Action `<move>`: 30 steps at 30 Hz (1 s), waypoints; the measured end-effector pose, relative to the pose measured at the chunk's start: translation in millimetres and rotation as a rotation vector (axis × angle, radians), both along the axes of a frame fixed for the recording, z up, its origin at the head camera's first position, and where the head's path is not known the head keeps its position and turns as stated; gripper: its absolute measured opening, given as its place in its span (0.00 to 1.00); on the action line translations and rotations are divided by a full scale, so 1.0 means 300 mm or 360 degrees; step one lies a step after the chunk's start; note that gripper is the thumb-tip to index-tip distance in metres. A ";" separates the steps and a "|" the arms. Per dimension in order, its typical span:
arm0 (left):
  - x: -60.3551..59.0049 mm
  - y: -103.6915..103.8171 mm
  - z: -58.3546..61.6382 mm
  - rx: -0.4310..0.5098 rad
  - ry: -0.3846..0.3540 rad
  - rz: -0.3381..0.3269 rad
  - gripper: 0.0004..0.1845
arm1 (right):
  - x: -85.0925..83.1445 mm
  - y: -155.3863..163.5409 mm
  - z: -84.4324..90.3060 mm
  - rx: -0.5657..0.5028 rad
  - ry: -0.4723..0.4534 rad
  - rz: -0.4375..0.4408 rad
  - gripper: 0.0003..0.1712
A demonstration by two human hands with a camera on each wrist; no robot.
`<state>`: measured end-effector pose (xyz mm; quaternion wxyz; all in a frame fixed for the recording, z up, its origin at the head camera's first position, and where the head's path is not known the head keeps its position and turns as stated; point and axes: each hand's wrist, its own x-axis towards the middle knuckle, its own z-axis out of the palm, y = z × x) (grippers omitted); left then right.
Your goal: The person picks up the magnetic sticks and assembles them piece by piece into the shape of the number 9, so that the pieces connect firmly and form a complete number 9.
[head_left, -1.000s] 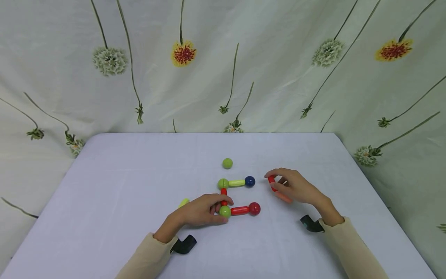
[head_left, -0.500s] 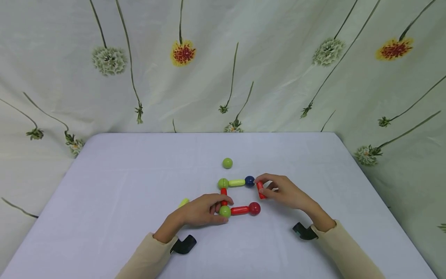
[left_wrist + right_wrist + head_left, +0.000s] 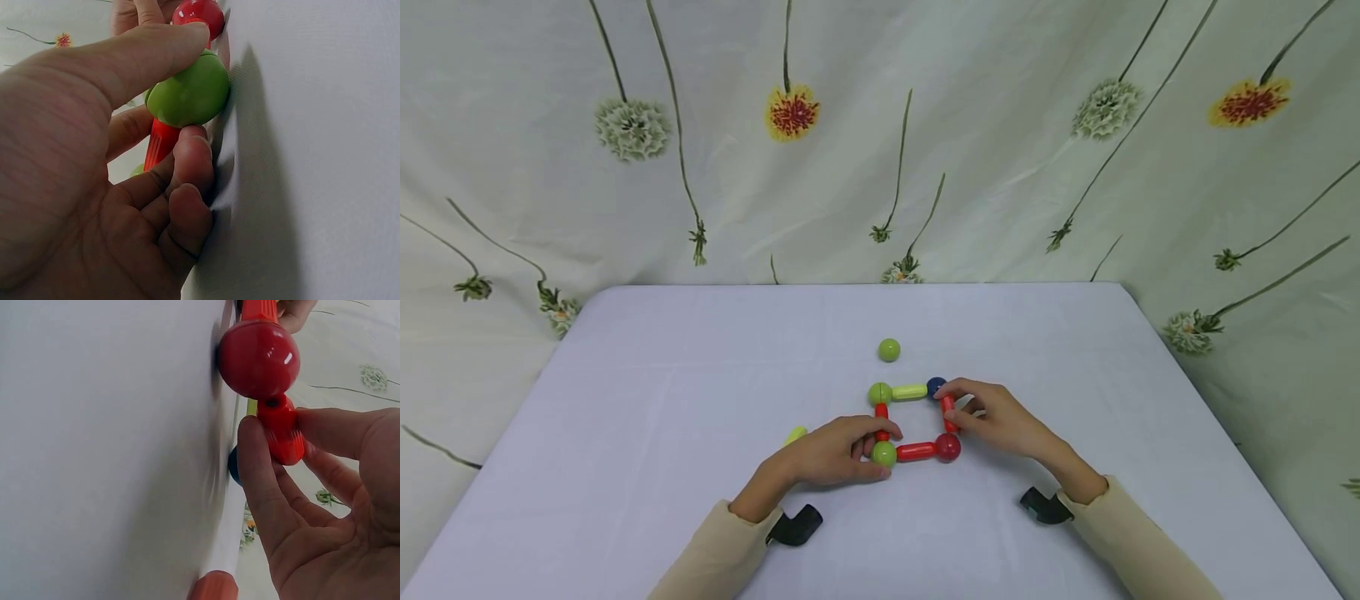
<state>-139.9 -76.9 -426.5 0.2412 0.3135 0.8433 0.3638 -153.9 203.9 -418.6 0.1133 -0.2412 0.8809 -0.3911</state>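
Note:
A flat figure of balls and rods from a building toy lies on the table. My left hand [image 3: 829,454] grips its near-left green ball [image 3: 190,94] between thumb and fingers. Red rods [image 3: 916,452] run from that ball to a red ball [image 3: 947,447] and to a far green ball [image 3: 881,393]. A yellow-green rod [image 3: 910,392] links the far green ball with a dark blue ball [image 3: 934,386]. My right hand [image 3: 1000,421] pinches another red rod [image 3: 284,437] between the blue and red balls. Whether its ends touch them, I cannot tell.
A loose green ball [image 3: 889,350] lies beyond the figure. Part of a yellow-green stick [image 3: 794,434] shows behind my left hand. An orange-red stick [image 3: 215,587] lies near my right hand in the right wrist view. A flowered cloth [image 3: 1000,167] hangs behind the table.
My right hand has moved left with the red rod, bringing it from the right of the figure to between the blue and red balls. The left hand has stayed in place.

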 end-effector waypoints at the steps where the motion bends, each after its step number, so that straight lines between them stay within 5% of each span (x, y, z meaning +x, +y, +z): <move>1: 0.000 0.000 0.000 0.0001 0.0002 0.0000 0.24 | 0.000 -0.001 -0.002 0.0002 0.0004 0.0004 0.17; 12: 0.001 -0.001 -0.003 0.0013 0.0015 -0.0002 0.24 | 0.007 -0.020 -0.011 0.0026 0.0017 0.0009 0.18; 30: 0.000 0.001 -0.011 -0.0010 0.0034 0.0006 0.24 | 0.009 -0.025 -0.012 0.0075 -0.0115 -0.0154 0.35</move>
